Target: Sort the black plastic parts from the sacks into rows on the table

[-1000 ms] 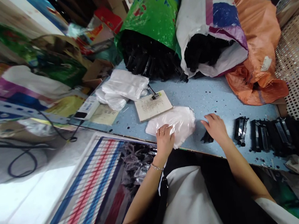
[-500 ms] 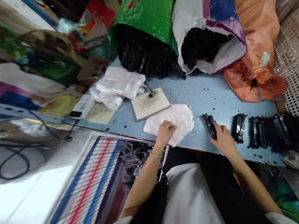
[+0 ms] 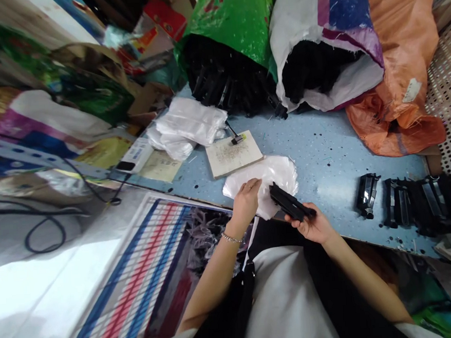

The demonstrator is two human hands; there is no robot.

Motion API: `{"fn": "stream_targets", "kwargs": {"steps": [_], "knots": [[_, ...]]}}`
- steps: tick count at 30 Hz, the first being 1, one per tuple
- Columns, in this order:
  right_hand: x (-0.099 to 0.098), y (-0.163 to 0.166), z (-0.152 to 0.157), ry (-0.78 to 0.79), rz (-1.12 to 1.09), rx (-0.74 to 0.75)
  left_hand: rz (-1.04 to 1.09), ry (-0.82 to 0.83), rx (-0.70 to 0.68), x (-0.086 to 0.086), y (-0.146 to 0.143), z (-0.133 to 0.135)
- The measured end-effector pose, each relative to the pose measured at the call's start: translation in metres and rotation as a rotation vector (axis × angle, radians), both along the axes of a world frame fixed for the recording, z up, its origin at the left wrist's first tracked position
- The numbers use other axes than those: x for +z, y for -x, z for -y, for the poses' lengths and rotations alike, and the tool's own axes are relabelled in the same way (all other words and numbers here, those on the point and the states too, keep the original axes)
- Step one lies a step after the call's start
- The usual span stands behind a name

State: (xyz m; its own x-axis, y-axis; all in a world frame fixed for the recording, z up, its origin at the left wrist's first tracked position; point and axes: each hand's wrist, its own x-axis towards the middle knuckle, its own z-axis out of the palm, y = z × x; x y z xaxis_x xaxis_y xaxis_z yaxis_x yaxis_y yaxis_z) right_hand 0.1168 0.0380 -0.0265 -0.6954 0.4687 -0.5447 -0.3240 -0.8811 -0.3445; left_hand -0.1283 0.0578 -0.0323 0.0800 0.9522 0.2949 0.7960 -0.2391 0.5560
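My right hand (image 3: 310, 225) grips one end of a long black plastic part (image 3: 289, 200), raised off the bench and slanting up to the left. Its far end is over a stack of thin clear plastic bags (image 3: 281, 169) at the front edge. At the left side of that stack, my left hand (image 3: 247, 201) is closed in a pinch on the edge of a plastic bag, close to the part's tip. How far the bag's mouth is opened is hard to make out. Similar black parts (image 3: 398, 202) stand in a row on the right, with a single one (image 3: 367, 195) beside them.
Behind the stack lies a pale square board (image 3: 232, 161) with a small black tool (image 3: 237, 139) on it. More folded plastic bags (image 3: 193, 121) lie further left. A green sack (image 3: 227, 24) and a white sack (image 3: 296, 25) full of black parts line the back, beside an orange sack (image 3: 399, 64).
My right hand has picked the black part up from the bench and carried it left to the bag stack. My left hand stays at the stack, its fingers slightly further forward.
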Motion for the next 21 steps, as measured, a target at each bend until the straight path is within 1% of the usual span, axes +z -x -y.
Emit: {"fn": "stream_targets", "kwargs": {"steps": [3,5,7,9,11,13,14,15,16,17,19,21], "knots": [[0.001,0.009,-0.009,-0.033,-0.056,-0.014,0.059,-0.084,-0.116,0.011,-0.014,0.016],[0.003,0.018,-0.013,-0.11,-0.05,-0.076,0.127,-0.119,-0.218,0.018,-0.027,0.029],[0.005,0.025,-0.012,-0.187,-0.039,-0.146,0.185,-0.145,-0.265,0.02,-0.034,0.038],[0.007,0.026,-0.008,-0.226,-0.065,-0.208,0.203,-0.17,-0.201,0.014,-0.033,0.042],[0.01,0.025,-0.003,-0.215,-0.126,-0.261,0.157,-0.202,-0.116,0.003,-0.029,0.039],[0.012,0.023,0.0,-0.177,-0.165,-0.293,0.072,-0.227,-0.097,-0.007,-0.027,0.036],[0.013,0.023,0.0,-0.172,-0.148,-0.305,0.04,-0.234,-0.103,-0.01,-0.028,0.036],[0.013,0.024,0.0,-0.192,-0.092,-0.321,0.02,-0.234,-0.117,-0.01,-0.031,0.036],[0.012,0.026,-0.002,-0.244,0.012,-0.342,0.014,-0.226,-0.14,-0.009,-0.036,0.038],[0.012,0.027,-0.003,-0.336,0.156,-0.363,0.018,-0.213,-0.178,-0.006,-0.041,0.041],[0.012,0.03,-0.004,-0.611,0.503,-0.369,0.044,-0.175,-0.3,0.002,-0.051,0.046],[0.016,0.03,0.0,-0.892,0.818,-0.302,0.081,-0.128,-0.421,0.01,-0.058,0.049]]}}
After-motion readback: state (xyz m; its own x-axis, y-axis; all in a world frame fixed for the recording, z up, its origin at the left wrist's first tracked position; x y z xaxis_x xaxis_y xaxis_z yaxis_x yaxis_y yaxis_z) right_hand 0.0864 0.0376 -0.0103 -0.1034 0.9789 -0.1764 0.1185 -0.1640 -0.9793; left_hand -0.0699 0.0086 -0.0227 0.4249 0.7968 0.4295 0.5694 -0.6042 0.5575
